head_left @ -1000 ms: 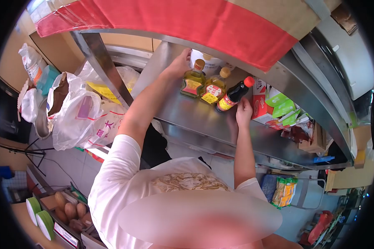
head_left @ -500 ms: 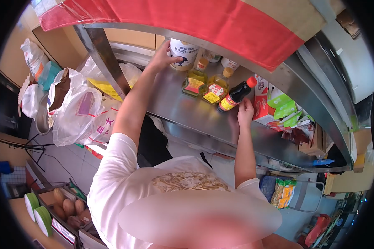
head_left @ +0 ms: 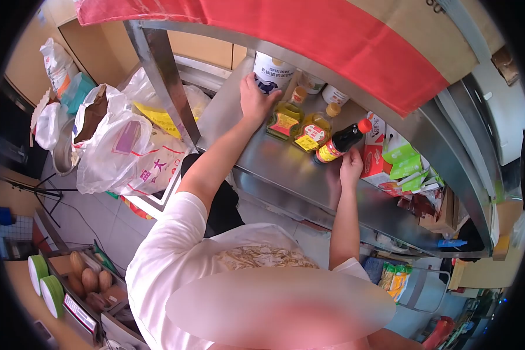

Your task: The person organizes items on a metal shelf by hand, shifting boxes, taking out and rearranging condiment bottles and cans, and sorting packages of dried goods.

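On the metal shelf (head_left: pixel 262 154), a white can with dark blue print (head_left: pixel 274 69) stands at the back. My left hand (head_left: pixel 258 102) is at its lower front, fingers spread and thumb out towards a squat oil bottle (head_left: pixel 285 119). A second oil bottle with a yellow tag (head_left: pixel 315 131) stands to the right of that one. Then comes a dark soy sauce bottle with a red cap (head_left: pixel 344 140). My right hand (head_left: pixel 350 168) is closed against its lower right side; part of the fingers is hidden. Two white-labelled containers (head_left: pixel 335 94) show behind the bottles.
A red box (head_left: pixel 377 166) and green packets (head_left: pixel 403 160) crowd the shelf's right side. The metal post (head_left: pixel 163 76) rises at the left, beside plastic bags (head_left: pixel 114 154). A red and tan cover (head_left: pixel 309 35) hangs over the shelf top.
My view has shifted, so the shelf appears further right and lower. My left hand has slid from the can's left side to its lower front, nearer the first oil bottle. My right hand stays by the soy sauce bottle.
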The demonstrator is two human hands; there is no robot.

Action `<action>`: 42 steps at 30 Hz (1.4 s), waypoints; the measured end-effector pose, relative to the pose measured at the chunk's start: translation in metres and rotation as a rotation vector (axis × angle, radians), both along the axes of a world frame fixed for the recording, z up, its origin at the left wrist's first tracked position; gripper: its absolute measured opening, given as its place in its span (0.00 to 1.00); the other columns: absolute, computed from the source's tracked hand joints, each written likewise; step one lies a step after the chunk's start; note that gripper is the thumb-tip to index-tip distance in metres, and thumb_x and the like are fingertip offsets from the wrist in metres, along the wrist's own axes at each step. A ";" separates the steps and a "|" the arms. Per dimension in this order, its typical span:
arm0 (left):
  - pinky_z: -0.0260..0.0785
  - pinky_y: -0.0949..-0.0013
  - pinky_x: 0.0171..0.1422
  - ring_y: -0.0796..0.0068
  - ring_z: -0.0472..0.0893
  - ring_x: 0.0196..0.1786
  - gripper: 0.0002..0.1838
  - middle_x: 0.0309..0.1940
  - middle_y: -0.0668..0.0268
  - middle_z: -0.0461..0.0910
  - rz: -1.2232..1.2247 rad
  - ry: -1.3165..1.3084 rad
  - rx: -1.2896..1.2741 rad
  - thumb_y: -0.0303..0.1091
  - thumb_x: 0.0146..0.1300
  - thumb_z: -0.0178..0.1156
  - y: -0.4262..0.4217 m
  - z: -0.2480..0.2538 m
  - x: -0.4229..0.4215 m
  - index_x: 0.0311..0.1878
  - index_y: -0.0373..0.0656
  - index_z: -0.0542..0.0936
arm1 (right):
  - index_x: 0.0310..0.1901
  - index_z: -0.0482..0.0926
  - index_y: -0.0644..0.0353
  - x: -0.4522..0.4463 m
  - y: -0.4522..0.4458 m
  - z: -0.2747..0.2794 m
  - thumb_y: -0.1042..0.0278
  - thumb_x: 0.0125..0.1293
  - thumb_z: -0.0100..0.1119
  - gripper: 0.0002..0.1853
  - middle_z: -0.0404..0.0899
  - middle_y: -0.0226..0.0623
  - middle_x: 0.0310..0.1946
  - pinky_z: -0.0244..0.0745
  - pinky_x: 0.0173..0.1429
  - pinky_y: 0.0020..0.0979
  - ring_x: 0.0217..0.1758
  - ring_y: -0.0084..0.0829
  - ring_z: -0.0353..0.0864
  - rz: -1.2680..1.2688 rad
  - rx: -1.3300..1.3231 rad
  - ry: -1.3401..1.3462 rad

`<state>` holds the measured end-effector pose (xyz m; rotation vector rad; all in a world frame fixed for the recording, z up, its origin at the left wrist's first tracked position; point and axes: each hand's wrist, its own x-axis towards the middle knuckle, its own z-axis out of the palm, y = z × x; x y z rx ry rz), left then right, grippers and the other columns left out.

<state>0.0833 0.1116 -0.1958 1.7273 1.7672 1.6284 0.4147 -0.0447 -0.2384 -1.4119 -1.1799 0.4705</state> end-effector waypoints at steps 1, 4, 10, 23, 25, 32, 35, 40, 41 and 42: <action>0.71 0.53 0.72 0.47 0.73 0.70 0.51 0.67 0.50 0.72 0.011 -0.009 -0.014 0.47 0.51 0.83 0.003 -0.001 0.002 0.73 0.38 0.66 | 0.56 0.83 0.70 0.001 0.001 -0.002 0.70 0.81 0.58 0.12 0.90 0.40 0.44 0.78 0.57 0.29 0.49 0.25 0.86 -0.003 0.002 -0.021; 0.71 0.52 0.72 0.47 0.73 0.71 0.50 0.68 0.49 0.71 0.028 -0.040 -0.043 0.46 0.53 0.82 0.011 0.003 0.005 0.73 0.37 0.65 | 0.56 0.83 0.69 0.005 0.002 -0.007 0.68 0.80 0.59 0.13 0.90 0.41 0.43 0.78 0.56 0.30 0.48 0.26 0.86 -0.031 -0.007 -0.094; 0.72 0.52 0.70 0.46 0.76 0.68 0.45 0.65 0.49 0.75 0.015 -0.034 0.028 0.43 0.55 0.80 0.054 -0.005 -0.003 0.71 0.37 0.67 | 0.54 0.83 0.68 0.006 0.003 -0.005 0.68 0.80 0.60 0.12 0.90 0.43 0.42 0.78 0.55 0.31 0.48 0.26 0.87 -0.045 -0.037 -0.149; 0.73 0.48 0.67 0.43 0.79 0.63 0.35 0.58 0.47 0.80 -0.029 -0.072 -0.113 0.42 0.58 0.78 0.099 0.000 -0.008 0.63 0.37 0.74 | 0.51 0.83 0.70 0.005 0.003 -0.009 0.70 0.80 0.60 0.10 0.90 0.41 0.42 0.79 0.52 0.30 0.45 0.24 0.86 -0.042 0.005 -0.105; 0.74 0.48 0.66 0.42 0.79 0.63 0.32 0.59 0.47 0.80 -0.026 -0.084 -0.112 0.42 0.60 0.75 0.099 0.003 -0.007 0.63 0.38 0.76 | 0.51 0.83 0.70 0.004 0.003 -0.009 0.70 0.80 0.60 0.10 0.90 0.41 0.41 0.79 0.52 0.31 0.44 0.25 0.86 -0.042 0.015 -0.097; 0.75 0.46 0.65 0.42 0.80 0.64 0.24 0.61 0.46 0.82 -0.014 -0.123 -0.096 0.41 0.68 0.63 0.104 0.007 -0.004 0.65 0.45 0.79 | 0.52 0.84 0.70 0.007 0.004 -0.010 0.71 0.79 0.60 0.10 0.91 0.44 0.40 0.80 0.53 0.32 0.45 0.26 0.87 -0.052 -0.004 -0.130; 0.74 0.45 0.65 0.41 0.80 0.64 0.23 0.61 0.46 0.82 -0.045 -0.050 -0.138 0.41 0.70 0.61 0.117 -0.007 -0.006 0.65 0.45 0.80 | 0.51 0.82 0.67 0.000 -0.001 -0.001 0.76 0.80 0.56 0.07 0.88 0.36 0.44 0.75 0.57 0.28 0.49 0.22 0.83 -0.050 -0.059 -0.126; 0.74 0.43 0.64 0.40 0.80 0.63 0.23 0.59 0.46 0.83 -0.015 0.001 -0.066 0.40 0.68 0.61 0.117 -0.012 -0.005 0.65 0.46 0.81 | 0.54 0.84 0.69 0.005 0.006 -0.014 0.73 0.78 0.59 0.11 0.90 0.42 0.44 0.78 0.56 0.31 0.48 0.26 0.87 -0.049 0.005 -0.135; 0.74 0.43 0.64 0.40 0.80 0.63 0.24 0.59 0.46 0.83 0.004 0.011 0.003 0.40 0.68 0.62 0.115 -0.012 -0.005 0.65 0.46 0.81 | 0.54 0.84 0.70 0.008 0.008 -0.018 0.71 0.78 0.60 0.12 0.91 0.45 0.44 0.80 0.55 0.33 0.48 0.28 0.88 -0.062 0.023 -0.139; 0.74 0.44 0.63 0.40 0.80 0.63 0.24 0.59 0.47 0.83 0.023 0.021 0.073 0.41 0.67 0.63 0.114 -0.010 -0.002 0.65 0.46 0.81 | 0.54 0.85 0.70 0.007 0.006 -0.017 0.70 0.78 0.61 0.12 0.91 0.45 0.43 0.80 0.55 0.33 0.47 0.29 0.88 -0.068 0.005 -0.140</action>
